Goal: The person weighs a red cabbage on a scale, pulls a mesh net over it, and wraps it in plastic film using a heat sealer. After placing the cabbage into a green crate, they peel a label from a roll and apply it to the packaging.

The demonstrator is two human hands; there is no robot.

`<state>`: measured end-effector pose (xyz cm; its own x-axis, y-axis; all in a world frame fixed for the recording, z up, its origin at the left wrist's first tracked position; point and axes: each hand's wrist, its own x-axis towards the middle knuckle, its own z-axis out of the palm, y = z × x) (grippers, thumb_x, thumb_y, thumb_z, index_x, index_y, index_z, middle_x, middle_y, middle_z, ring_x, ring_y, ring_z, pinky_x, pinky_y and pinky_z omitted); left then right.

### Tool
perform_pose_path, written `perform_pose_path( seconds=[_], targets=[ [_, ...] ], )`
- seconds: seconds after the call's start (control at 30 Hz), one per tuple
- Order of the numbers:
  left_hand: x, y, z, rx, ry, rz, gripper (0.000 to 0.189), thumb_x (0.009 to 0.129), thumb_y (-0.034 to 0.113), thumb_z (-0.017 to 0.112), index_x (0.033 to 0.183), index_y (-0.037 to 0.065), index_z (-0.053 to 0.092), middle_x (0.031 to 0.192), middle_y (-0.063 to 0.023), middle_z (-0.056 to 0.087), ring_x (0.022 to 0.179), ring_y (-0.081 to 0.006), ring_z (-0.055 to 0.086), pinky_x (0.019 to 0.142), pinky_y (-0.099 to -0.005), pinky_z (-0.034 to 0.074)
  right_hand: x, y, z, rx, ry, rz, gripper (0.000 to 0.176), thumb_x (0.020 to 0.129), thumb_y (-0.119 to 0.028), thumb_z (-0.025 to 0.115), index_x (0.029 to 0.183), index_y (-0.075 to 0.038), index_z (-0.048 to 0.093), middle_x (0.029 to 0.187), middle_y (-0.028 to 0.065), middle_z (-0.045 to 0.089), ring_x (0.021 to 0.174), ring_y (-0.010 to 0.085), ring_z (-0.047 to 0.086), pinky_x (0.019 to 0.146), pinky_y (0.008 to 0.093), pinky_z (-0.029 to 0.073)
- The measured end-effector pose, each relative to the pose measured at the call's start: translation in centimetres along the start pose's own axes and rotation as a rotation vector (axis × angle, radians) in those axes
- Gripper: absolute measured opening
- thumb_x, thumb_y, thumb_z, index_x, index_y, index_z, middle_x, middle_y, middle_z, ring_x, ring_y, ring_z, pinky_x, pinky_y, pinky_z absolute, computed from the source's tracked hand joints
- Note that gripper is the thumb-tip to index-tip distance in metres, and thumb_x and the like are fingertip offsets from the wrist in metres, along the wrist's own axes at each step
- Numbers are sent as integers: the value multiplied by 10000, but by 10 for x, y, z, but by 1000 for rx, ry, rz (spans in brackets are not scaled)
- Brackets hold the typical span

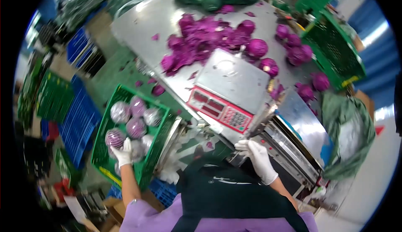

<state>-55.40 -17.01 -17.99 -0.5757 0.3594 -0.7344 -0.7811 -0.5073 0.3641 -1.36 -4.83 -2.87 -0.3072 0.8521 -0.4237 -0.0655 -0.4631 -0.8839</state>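
Observation:
My left hand [123, 154], in a white glove, is inside the green crate [166, 114] on the left. Its thumb and fingers curve against the near side of a red cabbage [114, 138] wrapped in clear film. Several more film-wrapped cabbages [136, 127] lie around it in the crate. My right hand [260, 160], also gloved in white, is over the front left corner of a metal wrapping machine [289, 146]. Its fingers are stretched out and slightly apart, with nothing visible in them. Just beyond those fingers stands a scale [232, 81] with a red-framed panel.
Loose purple leaves [201, 39] and several unwrapped red cabbages [257, 48] cover parts of the metal table [146, 22]. An angled green crate [335, 51] is at the far right, near a green sack [349, 135]. Blue crates [77, 123] stand at left.

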Motion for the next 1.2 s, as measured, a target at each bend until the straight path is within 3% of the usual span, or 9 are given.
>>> perform_pose_path(
  seconds=[0.07, 0.2, 0.4, 0.53, 0.67, 0.83, 0.93, 1.0, 1.2],
  targets=[
    [15, -41, 37, 194, -23, 36, 851, 916, 596, 542, 1482, 27, 259, 1495, -180, 401, 1311, -374, 479, 1031, -503, 478, -6, 5, -11, -17, 46, 17, 385, 1053, -260, 432, 1199, 50, 607, 1127, 150, 682, 1040, 214, 654, 877, 318, 499],
    [-32, -203, 154, 674, -822, -205, 575, 1027, 420, 439, 1445, 30, 371, 1398, -183, 502, 1232, -313, 558, 1027, -383, 468, -15, 0, -25, -147, 45, -69, 320, 1032, -213, 492, 1195, 28, 626, 1079, 91, 715, 1008, 128, 655, 837, 249, 491],
    [-161, -457, 296, 1048, -1239, -127, 459, 1001, 258, 550, 1376, 16, 443, 1128, -148, 620, 994, -220, 644, 819, -341, 551, -44, -29, -59, -360, 272, -107, 268, 989, -159, 551, 1135, 41, 653, 1046, 117, 730, 1000, 148, 669, 916, 271, 486],
    [-106, -615, 347, 1349, -1084, 260, 865, 835, 280, 766, 1473, -30, 271, 1115, -142, 602, 911, -196, 614, 843, -366, 539, -74, -33, -101, -295, 577, -203, 243, 972, -108, 543, 1114, 52, 658, 1007, 134, 737, 966, 162, 683, 899, 285, 502],
    [-58, -716, 376, 1742, -530, 304, 1250, 600, 609, 830, 1483, -28, 217, 1416, -301, 437, 1329, -443, 426, 1121, -525, 326, -104, -37, -140, -282, 913, -130, 241, 973, -85, 503, 1055, 56, 681, 960, 127, 747, 861, 147, 669, 830, 266, 507],
    [-88, -719, 388, 1586, -343, 214, 1422, 502, 597, 897, 1495, -59, 119, 1429, -311, 416, 1313, -397, 467, 1101, -408, 392, -118, -36, -170, -305, 1155, -167, 270, 1001, -115, 484, 986, 63, 686, 873, 111, 738, 807, 131, 662, 781, 275, 509],
    [-82, -710, 389, 1277, -592, 9, 1240, 611, 411, 907, 1512, 68, 127, 1465, -188, 338, 1274, -391, 462, 902, -594, 520, -112, -35, -181, -254, 1212, -146, 268, 1004, -125, 487, 987, 58, 683, 866, 112, 736, 814, 135, 662, 784, 273, 508],
    [-78, -693, 390, 1148, -682, -123, 1087, 667, 450, 860, 1492, 104, 243, 1437, -163, 386, 1234, -387, 496, 888, -549, 556, -106, -40, -182, -200, 1217, -121, 269, 1004, -131, 490, 992, 62, 678, 868, 122, 733, 807, 137, 659, 782, 269, 506],
    [-111, -593, 395, 270, -1136, -1160, 938, 774, 673, 639, 1475, 126, 340, 1454, -186, 410, 1284, -455, 461, 771, -410, 633, -88, -41, -186, -210, 1124, -126, 269, 993, -114, 482, 965, 72, 675, 873, 125, 726, 794, 143, 650, 769, 271, 506]
  ],
)
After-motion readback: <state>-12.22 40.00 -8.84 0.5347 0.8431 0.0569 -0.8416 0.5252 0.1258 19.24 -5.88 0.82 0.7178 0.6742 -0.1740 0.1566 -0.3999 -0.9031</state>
